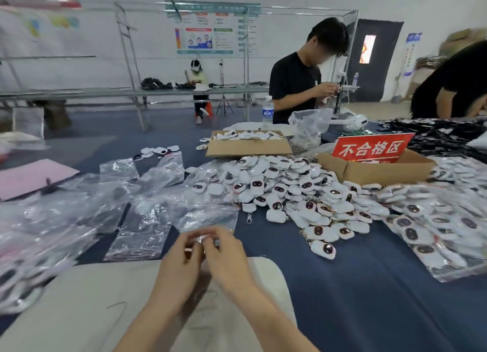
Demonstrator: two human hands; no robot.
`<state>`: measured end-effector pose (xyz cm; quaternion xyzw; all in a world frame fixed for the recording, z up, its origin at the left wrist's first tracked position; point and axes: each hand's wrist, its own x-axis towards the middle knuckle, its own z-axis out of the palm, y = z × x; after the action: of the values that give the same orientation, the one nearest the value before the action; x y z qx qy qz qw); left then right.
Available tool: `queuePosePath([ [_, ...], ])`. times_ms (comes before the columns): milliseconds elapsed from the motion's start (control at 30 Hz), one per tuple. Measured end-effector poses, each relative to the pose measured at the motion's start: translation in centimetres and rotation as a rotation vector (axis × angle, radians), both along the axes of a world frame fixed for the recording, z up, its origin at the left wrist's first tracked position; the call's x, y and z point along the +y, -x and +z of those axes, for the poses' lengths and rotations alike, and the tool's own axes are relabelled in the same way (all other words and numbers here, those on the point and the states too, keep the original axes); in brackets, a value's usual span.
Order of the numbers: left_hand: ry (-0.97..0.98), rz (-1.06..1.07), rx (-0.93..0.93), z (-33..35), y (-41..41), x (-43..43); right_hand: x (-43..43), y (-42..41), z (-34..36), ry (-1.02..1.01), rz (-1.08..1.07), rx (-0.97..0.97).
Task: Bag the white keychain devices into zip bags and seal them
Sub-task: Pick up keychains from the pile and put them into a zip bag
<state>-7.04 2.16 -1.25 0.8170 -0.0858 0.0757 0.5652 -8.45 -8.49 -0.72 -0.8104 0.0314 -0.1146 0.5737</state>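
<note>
While the left hand (181,262) pinches a small zip bag (199,240), the right hand (227,257) pinches it too.

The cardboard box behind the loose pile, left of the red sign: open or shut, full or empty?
Open and full: the cardboard box has no closed top, and white keychain devices heap to its rim.

Left hand (181,263), right hand (228,257) around zip bag (200,239)
</note>
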Motion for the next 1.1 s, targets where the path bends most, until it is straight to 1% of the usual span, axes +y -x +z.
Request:
queuePosePath([
  [67,-0.068,0.044,-0.005,-0.3,-0.5,1.6,0.6,-0.8,-0.4,0.048,0.020,0.027],
  [133,-0.152,0.100,-0.032,-0.4,-1.1,3.0,0.5,-1.1,-1.1,0.044,-0.002,0.038],
  [200,-0.249,0.149,-0.108,-0.1,-1.9,4.1,0.2,-1.1,-1.6,-0.086,-0.044,0.046],
  [233,-0.324,0.182,-0.139,0.0,-2.4,4.6,0.1,-1.0,-1.7,-0.154,-0.059,0.051],
  [300,-0.586,0.282,-0.132,0.2,-3.4,5.3,0.0,-1.1,-1.8,-0.233,-0.074,0.049],
  [367,-0.831,0.355,-0.037,0.3,-4.1,5.9,0.0,-1.1,-1.9,-0.263,-0.075,0.041],
  [400,-0.883,0.353,0.007,0.2,-4.3,6.2,0.0,-1.2,-1.9,-0.266,-0.077,0.036],
  [467,-0.885,0.330,0.053,-0.1,-4.6,6.8,0.0,-1.3,-2.0,-0.256,-0.080,0.025],
  [533,-0.885,0.330,0.035,-0.3,-4.6,7.1,0.1,-1.4,-2.2,-0.244,-0.093,0.010],
  [600,-0.855,0.310,-0.086,-0.4,-4.3,6.8,0.0,-1.3,-2.2,-0.214,-0.148,-0.019],
  [667,-0.843,0.226,-0.220,-0.5,-3.9,5.8,-0.2,-1.1,-2.3,-0.166,-0.255,-0.071],
  [700,-0.856,0.170,-0.221,-0.6,-3.6,5.1,-0.3,-1.0,-2.2,-0.144,-0.310,-0.093],
  [733,-0.865,0.126,-0.177,-0.8,-3.5,4.3,-0.4,-0.9,-2.2,-0.116,-0.354,-0.103],
  [800,-0.879,0.117,-0.057,-1.0,-3.4,3.1,-0.5,-0.9,-2.2,-0.047,-0.391,-0.091],
  [900,-0.841,0.129,0.022,-0.8,-3.8,1.9,-0.5,-1.2,-2.4,0.077,-0.354,-0.057],
  [1033,-0.636,0.037,0.074,-0.2,-3.8,0.8,-0.4,-1.9,-2.2,0.179,-0.317,-0.006],
  [1100,-0.466,-0.005,0.122,0.0,-3.3,0.3,-0.6,-2.1,-2.2,0.315,-0.292,0.038],
])
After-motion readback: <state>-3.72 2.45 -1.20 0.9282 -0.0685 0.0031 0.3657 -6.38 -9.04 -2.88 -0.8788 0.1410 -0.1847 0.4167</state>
